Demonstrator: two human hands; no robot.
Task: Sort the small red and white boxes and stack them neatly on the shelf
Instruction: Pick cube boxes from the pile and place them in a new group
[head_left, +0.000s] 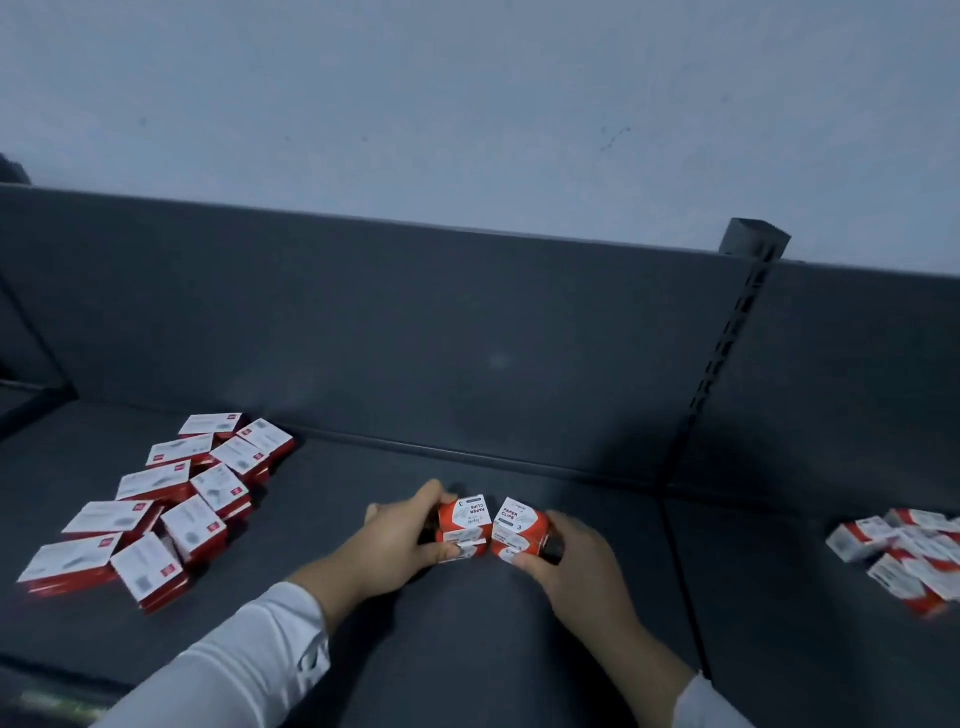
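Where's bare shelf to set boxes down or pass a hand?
Free: shelf between left pile and left hand; between right hand and right pile; strip behind held stacks up to back panel. Crowded: both piles, and centre where hands grip.

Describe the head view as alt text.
The left hand and right hand each grip a two-high stack of paper-clip boxes, left stack beside right stack, on the dark shelf. A left pile and right pile lie loose.
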